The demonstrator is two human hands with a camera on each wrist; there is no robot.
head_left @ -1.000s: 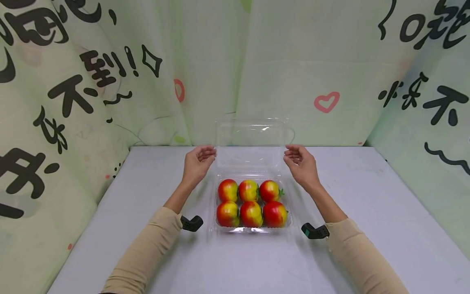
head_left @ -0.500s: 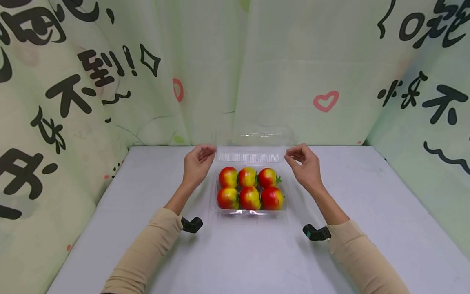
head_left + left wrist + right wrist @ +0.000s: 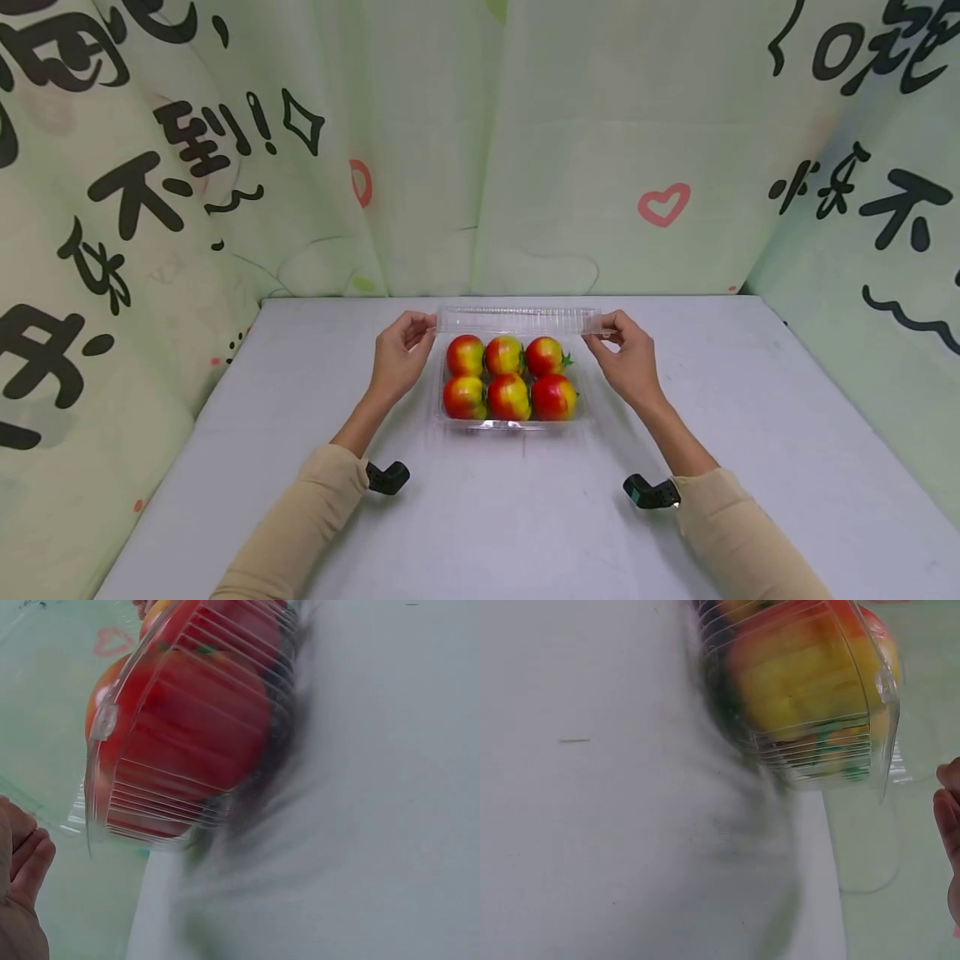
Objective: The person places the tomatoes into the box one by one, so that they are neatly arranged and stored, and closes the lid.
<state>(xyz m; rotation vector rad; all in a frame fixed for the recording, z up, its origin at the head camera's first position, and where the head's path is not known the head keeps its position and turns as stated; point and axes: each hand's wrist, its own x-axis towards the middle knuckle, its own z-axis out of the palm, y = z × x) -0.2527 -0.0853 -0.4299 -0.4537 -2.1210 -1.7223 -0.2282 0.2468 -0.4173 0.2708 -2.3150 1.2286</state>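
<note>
A clear plastic fruit box (image 3: 517, 425) holds several red-and-yellow, tomato-like fruits (image 3: 508, 396) with green tops, in two rows. Its hinged lid (image 3: 517, 319) is open along the far side, seen as a narrow ribbed band; its exact tilt is hard to tell. My left hand (image 3: 402, 354) pinches the lid's left end between thumb and fingers. At the opposite end, my right hand (image 3: 624, 354) pinches the lid in the same way. Through the ribbed wall, fruit shows up close in the left wrist view, where part of the left hand (image 3: 26, 877) appears at the edge.
The box stands on a white table (image 3: 517, 525). Behind and beside it hangs a pale green curtain (image 3: 555, 150) with black lettering and red hearts. A black wrist device (image 3: 387, 478) sits at the left cuff and another (image 3: 651, 492) at the right.
The box with its fruits has slid away from me toward the table's far edge. Its lid has gone from standing tall to a low band, and both hands have shifted slightly with it.
</note>
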